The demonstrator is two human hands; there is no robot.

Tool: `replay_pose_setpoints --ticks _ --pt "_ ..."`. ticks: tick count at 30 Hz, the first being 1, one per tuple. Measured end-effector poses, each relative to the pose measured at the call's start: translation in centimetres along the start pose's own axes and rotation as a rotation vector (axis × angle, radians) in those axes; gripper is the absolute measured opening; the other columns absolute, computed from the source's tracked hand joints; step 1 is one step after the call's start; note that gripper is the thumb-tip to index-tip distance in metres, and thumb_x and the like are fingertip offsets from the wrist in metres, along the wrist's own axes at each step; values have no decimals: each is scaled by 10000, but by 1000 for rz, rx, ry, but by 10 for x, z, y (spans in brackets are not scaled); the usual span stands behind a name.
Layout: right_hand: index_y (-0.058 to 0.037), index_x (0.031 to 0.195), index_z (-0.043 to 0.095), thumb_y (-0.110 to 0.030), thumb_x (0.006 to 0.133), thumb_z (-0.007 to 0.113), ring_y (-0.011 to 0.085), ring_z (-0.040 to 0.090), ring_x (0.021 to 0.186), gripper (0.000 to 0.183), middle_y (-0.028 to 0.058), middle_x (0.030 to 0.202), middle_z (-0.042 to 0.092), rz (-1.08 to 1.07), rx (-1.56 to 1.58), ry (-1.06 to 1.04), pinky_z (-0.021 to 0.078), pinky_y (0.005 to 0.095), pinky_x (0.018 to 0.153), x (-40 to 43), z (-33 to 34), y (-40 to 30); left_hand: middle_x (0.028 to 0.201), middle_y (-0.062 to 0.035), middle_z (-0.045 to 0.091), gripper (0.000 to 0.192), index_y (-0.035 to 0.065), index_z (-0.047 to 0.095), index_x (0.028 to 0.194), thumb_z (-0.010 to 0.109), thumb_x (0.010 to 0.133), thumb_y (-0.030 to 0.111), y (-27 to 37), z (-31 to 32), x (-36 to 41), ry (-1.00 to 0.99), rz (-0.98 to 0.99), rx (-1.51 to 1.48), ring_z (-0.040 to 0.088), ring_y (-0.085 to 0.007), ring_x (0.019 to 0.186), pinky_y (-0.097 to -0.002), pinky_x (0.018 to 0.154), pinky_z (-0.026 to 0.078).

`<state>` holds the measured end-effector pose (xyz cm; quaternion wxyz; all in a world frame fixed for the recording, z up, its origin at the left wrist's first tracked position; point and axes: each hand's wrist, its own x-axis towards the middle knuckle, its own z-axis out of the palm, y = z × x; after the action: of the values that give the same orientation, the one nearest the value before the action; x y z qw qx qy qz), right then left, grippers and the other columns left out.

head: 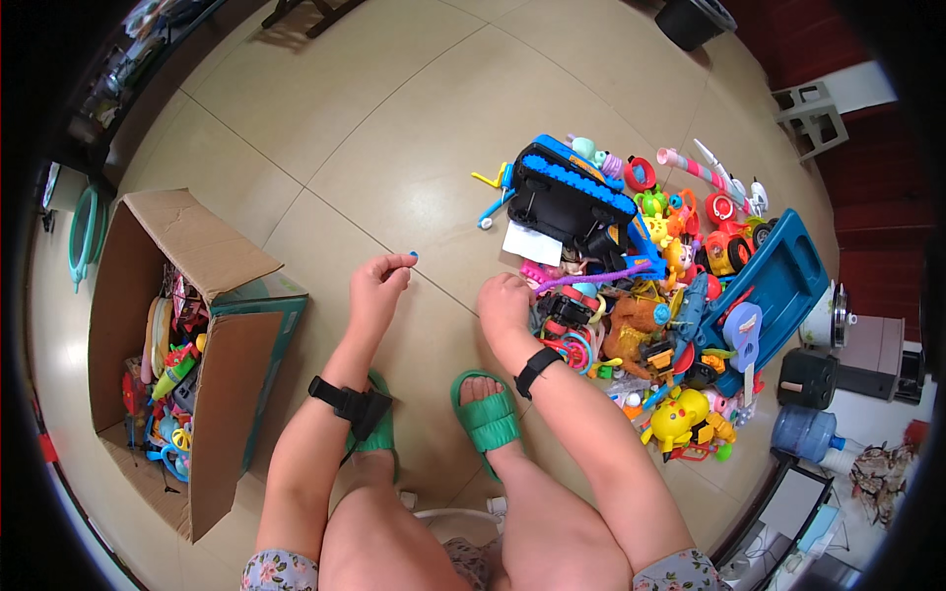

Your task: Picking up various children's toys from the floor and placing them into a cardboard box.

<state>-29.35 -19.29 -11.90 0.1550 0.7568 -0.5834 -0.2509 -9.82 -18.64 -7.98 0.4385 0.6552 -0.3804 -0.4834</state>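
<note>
My left hand (380, 284) is above the tiled floor between the box and the toys, its thumb and forefinger pinching a tiny blue piece (414, 255). At the left edge of a pile of toys is my right hand (507, 299), fingers curled, beside one end of a purple fuzzy stick (595, 278); whether it grips the stick is hard to see. The pile includes a black and blue tracked toy vehicle (573, 196), a brown plush toy (632, 329), a yellow plush character (676, 421) and a blue plastic tray (776, 284). A white paper (532, 244) lies by the vehicle.
An open cardboard box (229, 369) holding toys stands at the left. At the right are a blue water bottle (805, 432), a lidded pot (820, 318) and a grey plastic stool (817, 122). A black bin (695, 22) stands at the top right. My feet in green slippers (488, 421) rest below my hands.
</note>
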Motion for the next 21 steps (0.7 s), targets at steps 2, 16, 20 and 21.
replay_pose_setpoints --ticks 2,16,20,21 --pt "-33 895 670 -182 826 524 320 637 765 220 151 859 647 -39 27 -43 487 444 512 7 7 0 799 -28 659 216 -20 687 1012 590 838 61 1 -2 -4 -14 -9 -9 579 -78 691 -229 642 477" --pt "-87 871 645 -189 861 502 286 635 769 175 108 819 656 -129 -60 -106 456 477 516 11 24 -3 909 -44 675 225 -21 677 1032 587 841 58 12 -3 -7 -53 -63 -81 597 -88 766 -244 701 508" --pt "-95 863 638 -129 840 525 265 647 806 121 114 797 644 -178 311 -2 497 441 607 15 -3 -3 922 -41 674 219 -20 677 1027 578 844 46 17 -12 -9 -24 -52 -120 596 -83 780 -245 707 513" --pt "-93 865 639 -111 832 536 271 650 821 111 119 792 639 -162 422 58 511 432 649 15 -14 -2 921 -38 673 215 -15 679 1023 575 844 39 19 -11 -9 -32 -34 -158 596 -82 783 -245 711 515"
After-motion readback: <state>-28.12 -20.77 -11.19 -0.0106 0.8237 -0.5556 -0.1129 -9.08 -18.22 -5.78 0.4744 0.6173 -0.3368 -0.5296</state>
